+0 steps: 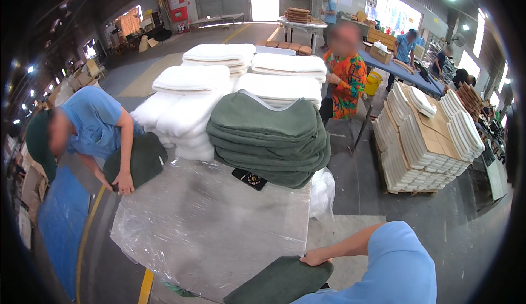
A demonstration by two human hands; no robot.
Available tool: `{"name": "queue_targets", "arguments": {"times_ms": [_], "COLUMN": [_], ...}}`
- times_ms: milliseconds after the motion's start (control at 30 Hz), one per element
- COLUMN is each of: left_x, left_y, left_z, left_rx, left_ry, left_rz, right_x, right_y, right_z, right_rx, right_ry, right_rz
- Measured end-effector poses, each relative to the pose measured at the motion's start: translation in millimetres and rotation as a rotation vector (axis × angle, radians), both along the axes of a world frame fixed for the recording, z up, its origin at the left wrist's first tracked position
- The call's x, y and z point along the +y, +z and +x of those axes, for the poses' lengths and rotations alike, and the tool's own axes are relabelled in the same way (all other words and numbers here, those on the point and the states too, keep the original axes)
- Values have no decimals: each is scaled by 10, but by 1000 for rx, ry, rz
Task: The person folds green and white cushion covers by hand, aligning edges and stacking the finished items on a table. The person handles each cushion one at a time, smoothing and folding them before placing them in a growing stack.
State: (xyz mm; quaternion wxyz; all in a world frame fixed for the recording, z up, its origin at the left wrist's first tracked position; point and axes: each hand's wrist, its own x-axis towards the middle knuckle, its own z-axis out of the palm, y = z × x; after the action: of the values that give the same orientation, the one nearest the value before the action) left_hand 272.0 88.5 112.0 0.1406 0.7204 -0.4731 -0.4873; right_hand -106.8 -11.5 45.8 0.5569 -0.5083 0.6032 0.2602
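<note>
My right hand point(316, 257) is closed on the upper edge of a dark green fabric cushion point(274, 283) at the bottom of the view. This cushion lies tilted by the near edge of the plastic-covered table point(219, 222), its lower part cut off by the frame. My right arm, in a light blue sleeve, comes in from the lower right. My left hand does not show. A tall stack of dark green cushions point(266, 134) stands farther up the table, with a small black item point(249, 179) at its foot.
White folded padding point(192, 79) is piled behind the green stack. At the left, a co-worker point(96, 120) bends over another green cushion point(143, 161). A person in a bright patterned shirt point(346, 79) stands beyond the table. White pads point(408, 164) sit stacked at the right.
</note>
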Motion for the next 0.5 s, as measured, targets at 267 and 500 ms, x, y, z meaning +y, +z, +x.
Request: {"name": "queue_targets", "arguments": {"times_ms": [267, 500], "left_x": [116, 323], "left_y": [19, 167], "left_z": [-58, -77], "left_rx": [-4, -47], "left_ry": [-21, -38], "left_rz": [-42, -93], "right_x": [6, -6], "right_y": [-169, 46], "right_z": [-74, -98], "right_rx": [-90, -288], "right_ry": [-106, -430], "right_rz": [55, 189]}}
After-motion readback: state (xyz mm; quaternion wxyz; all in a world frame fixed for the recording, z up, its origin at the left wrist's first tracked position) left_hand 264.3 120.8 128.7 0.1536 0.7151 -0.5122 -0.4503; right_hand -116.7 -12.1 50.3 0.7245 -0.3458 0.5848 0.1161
